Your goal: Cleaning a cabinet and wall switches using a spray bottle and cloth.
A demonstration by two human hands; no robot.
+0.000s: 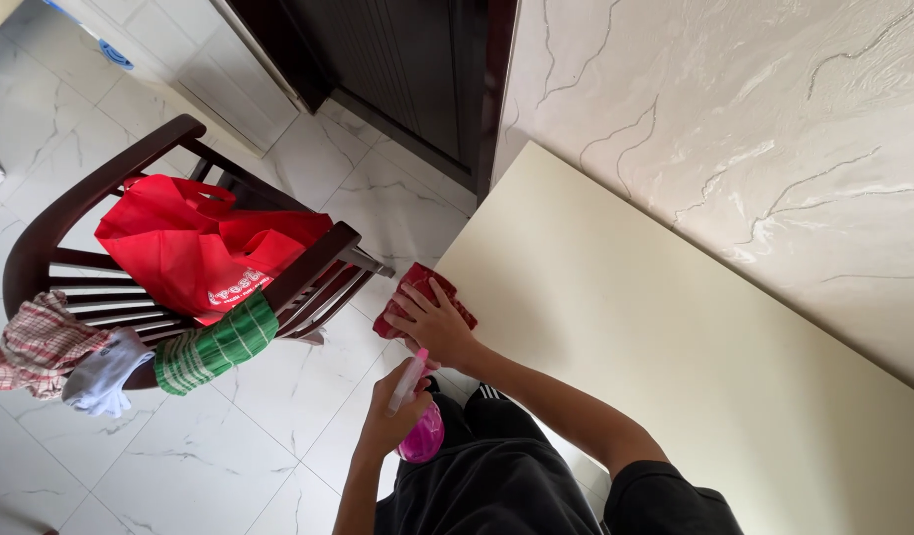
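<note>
- right hand [434,322] – flat, fingers spread, pressing a red cloth [417,287] onto the near corner of the cream table [675,347]
- left hand [392,416] – closed round a pink spray bottle [417,421], held just off that table corner, over the floor
- wooden chair [80,218] stands well apart from the table – red bag [194,253] on its seat, green striped cloth [219,347] and checked cloth [41,342] draped on its arm

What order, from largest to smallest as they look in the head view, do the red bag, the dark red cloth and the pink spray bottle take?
1. Red bag on the chair.
2. Dark red cloth and pink spray bottle: they look about alike, and hands partly cover both, so their order is unsure.
</note>
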